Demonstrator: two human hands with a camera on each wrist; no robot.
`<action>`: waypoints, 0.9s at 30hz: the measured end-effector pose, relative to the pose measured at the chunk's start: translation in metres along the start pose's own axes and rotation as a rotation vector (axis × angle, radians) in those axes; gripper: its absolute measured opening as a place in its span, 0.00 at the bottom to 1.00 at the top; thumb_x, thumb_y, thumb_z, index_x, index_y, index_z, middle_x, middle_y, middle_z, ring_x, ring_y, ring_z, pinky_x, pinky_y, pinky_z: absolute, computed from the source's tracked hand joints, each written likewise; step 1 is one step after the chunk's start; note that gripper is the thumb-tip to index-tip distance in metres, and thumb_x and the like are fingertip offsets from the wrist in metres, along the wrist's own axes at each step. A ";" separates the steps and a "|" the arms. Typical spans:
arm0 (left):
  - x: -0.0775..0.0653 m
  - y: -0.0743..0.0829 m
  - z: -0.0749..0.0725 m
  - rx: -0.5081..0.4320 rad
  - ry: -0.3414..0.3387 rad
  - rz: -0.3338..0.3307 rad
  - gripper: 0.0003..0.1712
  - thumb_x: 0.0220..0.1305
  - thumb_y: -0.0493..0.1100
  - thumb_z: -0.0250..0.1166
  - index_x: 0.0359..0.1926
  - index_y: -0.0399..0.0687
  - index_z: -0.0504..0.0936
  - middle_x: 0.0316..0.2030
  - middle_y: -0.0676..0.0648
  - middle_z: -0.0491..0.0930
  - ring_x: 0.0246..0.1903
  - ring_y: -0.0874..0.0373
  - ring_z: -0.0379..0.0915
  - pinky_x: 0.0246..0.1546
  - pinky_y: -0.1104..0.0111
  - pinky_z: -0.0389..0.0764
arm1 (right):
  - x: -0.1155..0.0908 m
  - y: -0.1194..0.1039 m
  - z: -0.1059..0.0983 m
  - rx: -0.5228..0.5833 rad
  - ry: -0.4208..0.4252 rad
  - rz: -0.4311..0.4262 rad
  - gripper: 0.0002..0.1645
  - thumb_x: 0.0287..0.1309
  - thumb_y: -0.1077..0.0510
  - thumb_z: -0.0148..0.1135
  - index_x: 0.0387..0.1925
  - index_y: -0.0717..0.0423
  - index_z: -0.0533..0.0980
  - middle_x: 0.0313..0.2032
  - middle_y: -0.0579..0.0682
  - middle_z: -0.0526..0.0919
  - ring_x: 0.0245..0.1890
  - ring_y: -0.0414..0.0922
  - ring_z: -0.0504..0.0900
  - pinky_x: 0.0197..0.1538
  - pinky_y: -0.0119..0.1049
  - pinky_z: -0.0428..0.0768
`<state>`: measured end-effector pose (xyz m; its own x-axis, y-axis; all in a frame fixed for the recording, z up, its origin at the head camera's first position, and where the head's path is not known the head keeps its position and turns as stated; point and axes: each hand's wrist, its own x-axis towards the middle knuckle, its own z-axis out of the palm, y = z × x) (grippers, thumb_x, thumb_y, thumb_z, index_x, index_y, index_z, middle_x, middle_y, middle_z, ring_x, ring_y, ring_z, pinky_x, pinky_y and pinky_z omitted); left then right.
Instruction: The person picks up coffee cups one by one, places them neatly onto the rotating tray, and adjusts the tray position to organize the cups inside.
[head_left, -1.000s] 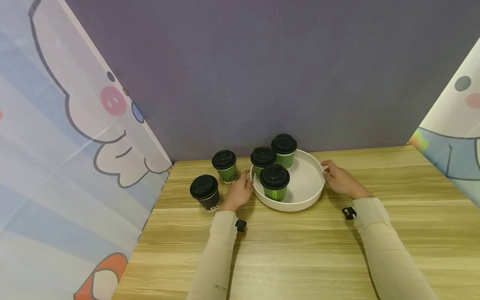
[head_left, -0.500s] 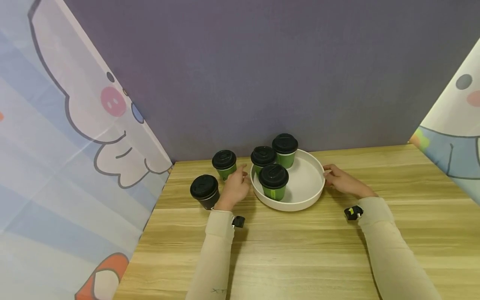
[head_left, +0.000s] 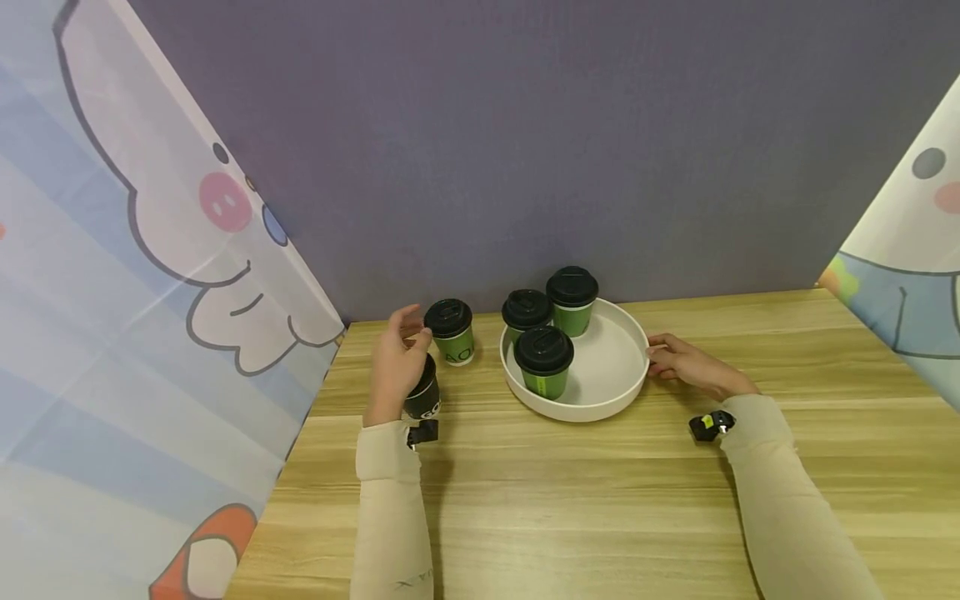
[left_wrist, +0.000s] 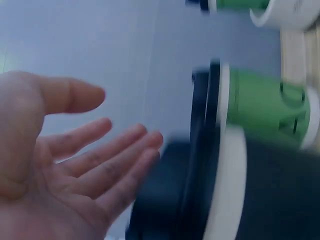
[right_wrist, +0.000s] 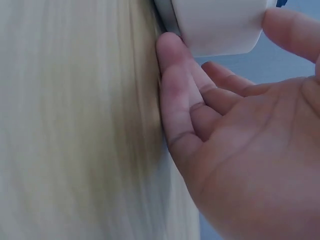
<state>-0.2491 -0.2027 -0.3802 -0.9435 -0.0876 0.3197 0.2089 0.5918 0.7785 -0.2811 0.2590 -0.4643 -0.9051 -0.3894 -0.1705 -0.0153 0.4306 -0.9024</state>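
Observation:
My left hand [head_left: 398, 363] hovers above and beside the black paper coffee cup [head_left: 424, 398], its fingers spread and holding nothing. In the head view it hides part of that cup's black lid. Just right of the hand stands a green paper cup [head_left: 456, 345] with a black lid, upright on the table. My right hand [head_left: 686, 364] holds the right side of a round white tray [head_left: 615, 407], thumb by the rim [right_wrist: 222, 25] and fingertips low at its base. Inside the tray's left half stand three lidded green cups: a front one [head_left: 545, 382], a left one [head_left: 527, 311] and a back one [head_left: 573, 317].
The wood-grain table [head_left: 570, 500] meets a grey-purple wall [head_left: 525, 150] right behind the tray. A cartoon-printed curtain [head_left: 150, 333] borders the left edge. Another printed panel [head_left: 907, 275] stands on the right.
My left hand has left the tray's left side and moved left over the black cup, its fingers opening. The right hand stays at the tray, which has barely moved.

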 end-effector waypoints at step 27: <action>-0.004 -0.029 -0.037 0.324 -0.498 -0.268 0.64 0.56 0.58 0.78 0.82 0.51 0.48 0.78 0.33 0.53 0.74 0.31 0.56 0.69 0.38 0.66 | -0.003 0.010 -0.006 0.026 -0.088 0.029 0.38 0.77 0.50 0.52 0.73 0.70 0.53 0.41 0.52 0.78 0.37 0.41 0.73 0.38 0.33 0.71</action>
<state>-0.2416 -0.2491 -0.3841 -0.9747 0.0703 -0.2122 -0.0649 0.8194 0.5695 -0.2808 0.2692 -0.4709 -0.8640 -0.4479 -0.2301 0.0224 0.4224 -0.9061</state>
